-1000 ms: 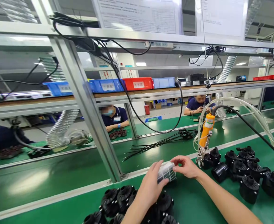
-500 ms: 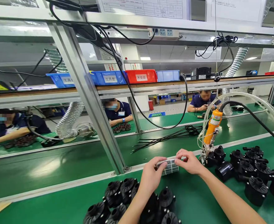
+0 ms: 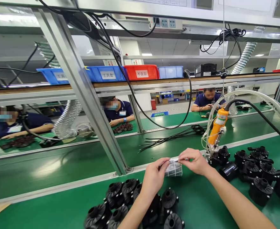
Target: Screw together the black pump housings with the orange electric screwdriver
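Between both hands I hold a small roll of white labels (image 3: 174,168) just above the green bench. My left hand (image 3: 154,178) pinches its left end with curled fingers. My right hand (image 3: 194,161) is closed on its top right edge, thumb and fingers together. Below my left forearm lies a heap of several black round pump housings (image 3: 120,206). More black pump housings (image 3: 256,171) are spread to the right of my right arm. An orange electric screwdriver (image 3: 218,125) hangs on its cable just beyond my right hand.
A slanted aluminium frame post (image 3: 87,105) stands left of my hands. A green conveyor belt (image 3: 58,165) runs across behind it, with black cable ties (image 3: 168,140). Blue and red bins (image 3: 120,73) sit on the shelf. Three people work at the far side.
My hands have turned the label roll edge-on and raised it slightly; the right fingers have closed more tightly on its top edge. The view has tilted downward.
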Tool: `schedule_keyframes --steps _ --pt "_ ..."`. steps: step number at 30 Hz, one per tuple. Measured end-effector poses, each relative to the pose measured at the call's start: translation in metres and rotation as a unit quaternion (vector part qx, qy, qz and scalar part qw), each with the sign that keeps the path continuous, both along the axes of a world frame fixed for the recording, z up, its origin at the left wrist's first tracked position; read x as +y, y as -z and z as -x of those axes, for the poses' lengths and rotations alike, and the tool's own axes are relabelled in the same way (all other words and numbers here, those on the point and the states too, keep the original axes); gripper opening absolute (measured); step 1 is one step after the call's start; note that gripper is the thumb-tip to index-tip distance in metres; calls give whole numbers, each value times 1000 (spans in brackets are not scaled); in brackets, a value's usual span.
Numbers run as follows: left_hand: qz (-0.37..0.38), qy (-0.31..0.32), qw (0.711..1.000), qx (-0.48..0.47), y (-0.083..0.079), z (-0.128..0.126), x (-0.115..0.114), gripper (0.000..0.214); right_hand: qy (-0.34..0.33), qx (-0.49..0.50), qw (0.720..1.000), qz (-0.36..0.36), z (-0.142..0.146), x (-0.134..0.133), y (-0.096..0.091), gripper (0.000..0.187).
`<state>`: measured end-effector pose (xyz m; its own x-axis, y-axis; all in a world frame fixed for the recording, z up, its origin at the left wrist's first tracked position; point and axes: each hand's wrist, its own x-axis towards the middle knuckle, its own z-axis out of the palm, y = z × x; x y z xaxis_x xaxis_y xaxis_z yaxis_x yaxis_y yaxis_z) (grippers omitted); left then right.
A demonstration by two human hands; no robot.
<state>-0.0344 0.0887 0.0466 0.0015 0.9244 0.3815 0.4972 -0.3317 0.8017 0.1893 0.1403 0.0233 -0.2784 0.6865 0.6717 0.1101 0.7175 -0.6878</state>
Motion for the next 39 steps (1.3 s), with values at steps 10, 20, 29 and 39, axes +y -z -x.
schedule_keyframes --steps 10,20,29,39 --pt "19 40 998 -45 0 -4 -1 37 9 -1 1000 24 11 -9 -1 57" --pt "43 47 994 -89 -4 -3 1 32 38 -2 996 -81 10 -11 -5 61" --pt "35 24 998 -35 -4 -4 -3 43 31 71 995 -59 17 -20 -8 81" --pt "-4 19 996 89 -12 4 4 48 -21 83 996 -41 31 -68 -35 100"
